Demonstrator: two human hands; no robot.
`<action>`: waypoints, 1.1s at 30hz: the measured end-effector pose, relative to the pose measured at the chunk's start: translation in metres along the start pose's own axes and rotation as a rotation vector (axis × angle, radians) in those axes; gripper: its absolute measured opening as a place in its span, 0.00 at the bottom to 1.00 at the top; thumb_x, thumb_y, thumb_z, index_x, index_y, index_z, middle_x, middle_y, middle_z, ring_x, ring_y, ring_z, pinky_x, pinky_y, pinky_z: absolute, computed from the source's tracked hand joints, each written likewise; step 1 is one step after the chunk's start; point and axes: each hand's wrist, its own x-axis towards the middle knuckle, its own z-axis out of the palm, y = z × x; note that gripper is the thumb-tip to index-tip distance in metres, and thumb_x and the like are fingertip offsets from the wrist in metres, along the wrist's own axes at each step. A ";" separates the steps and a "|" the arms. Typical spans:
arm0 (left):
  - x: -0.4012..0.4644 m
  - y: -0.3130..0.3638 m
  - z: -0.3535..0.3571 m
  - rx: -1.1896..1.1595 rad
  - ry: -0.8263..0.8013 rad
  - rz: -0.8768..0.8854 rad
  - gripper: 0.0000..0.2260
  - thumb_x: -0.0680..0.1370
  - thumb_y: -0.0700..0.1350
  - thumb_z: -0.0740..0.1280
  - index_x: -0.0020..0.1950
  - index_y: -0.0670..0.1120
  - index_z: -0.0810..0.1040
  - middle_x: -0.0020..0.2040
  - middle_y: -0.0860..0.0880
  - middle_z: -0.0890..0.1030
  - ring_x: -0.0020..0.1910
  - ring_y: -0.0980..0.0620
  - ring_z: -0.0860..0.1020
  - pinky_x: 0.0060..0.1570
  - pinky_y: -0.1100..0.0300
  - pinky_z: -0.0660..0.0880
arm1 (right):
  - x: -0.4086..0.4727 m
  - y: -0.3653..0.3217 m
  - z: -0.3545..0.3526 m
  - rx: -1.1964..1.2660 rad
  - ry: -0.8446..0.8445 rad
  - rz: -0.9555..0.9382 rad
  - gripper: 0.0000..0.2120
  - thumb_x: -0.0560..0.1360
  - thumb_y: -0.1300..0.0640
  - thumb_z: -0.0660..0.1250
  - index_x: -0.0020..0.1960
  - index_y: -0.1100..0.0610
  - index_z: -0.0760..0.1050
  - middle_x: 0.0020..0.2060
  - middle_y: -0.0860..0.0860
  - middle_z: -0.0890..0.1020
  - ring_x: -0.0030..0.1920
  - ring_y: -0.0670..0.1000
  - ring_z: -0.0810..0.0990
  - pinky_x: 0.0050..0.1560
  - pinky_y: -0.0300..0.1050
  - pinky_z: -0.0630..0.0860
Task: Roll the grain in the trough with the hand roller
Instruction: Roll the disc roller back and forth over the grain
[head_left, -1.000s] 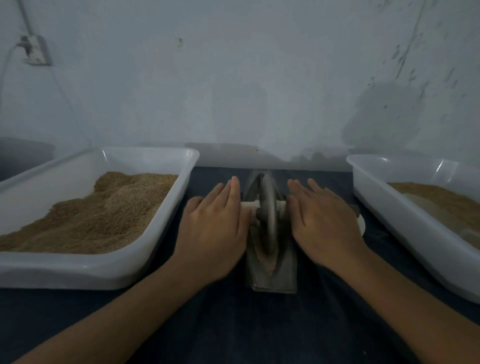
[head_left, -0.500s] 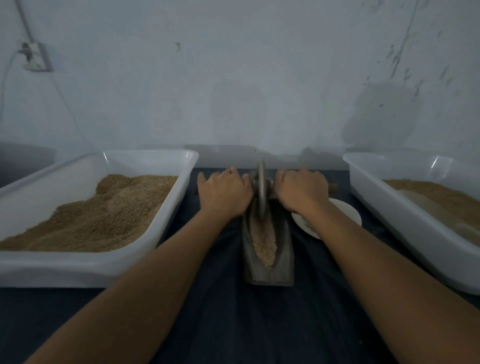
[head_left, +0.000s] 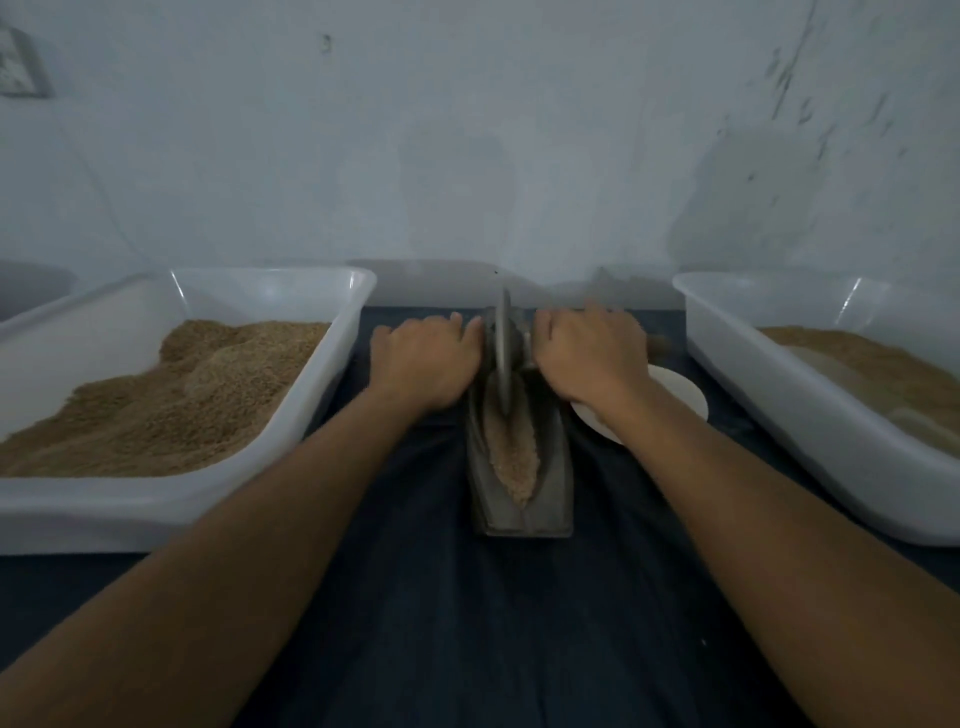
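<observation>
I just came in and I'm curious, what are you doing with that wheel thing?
A person is rolling grain in a narrow metal trough. The left hand and right hand hold the roller on either side, at the trough's far end. White tubs of grain sit on both sides.

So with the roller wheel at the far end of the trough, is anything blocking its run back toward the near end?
Nothing visible does. The roller wheel stands at the trough's far end; only loose grain lies along the channel toward the near end. The white dish sits outside, to the right.
</observation>
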 end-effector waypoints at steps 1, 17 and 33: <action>0.015 -0.001 0.000 0.023 -0.027 -0.021 0.19 0.86 0.54 0.46 0.59 0.50 0.76 0.64 0.45 0.80 0.62 0.40 0.77 0.52 0.43 0.64 | 0.015 -0.004 0.000 -0.009 -0.012 0.025 0.17 0.85 0.54 0.50 0.44 0.53 0.75 0.55 0.56 0.84 0.57 0.59 0.79 0.54 0.52 0.71; -0.068 0.001 -0.002 -0.074 0.137 0.084 0.29 0.84 0.59 0.45 0.72 0.46 0.75 0.69 0.47 0.79 0.69 0.44 0.76 0.69 0.43 0.66 | -0.062 0.009 -0.007 0.034 0.037 -0.123 0.29 0.86 0.45 0.43 0.79 0.56 0.67 0.77 0.52 0.72 0.79 0.54 0.65 0.78 0.55 0.60; -0.080 0.006 -0.004 0.062 0.334 0.140 0.24 0.85 0.54 0.49 0.68 0.46 0.79 0.52 0.49 0.86 0.50 0.45 0.83 0.49 0.49 0.73 | -0.059 0.016 -0.001 0.158 0.065 -0.127 0.29 0.85 0.46 0.43 0.76 0.53 0.73 0.73 0.52 0.77 0.78 0.54 0.67 0.76 0.54 0.62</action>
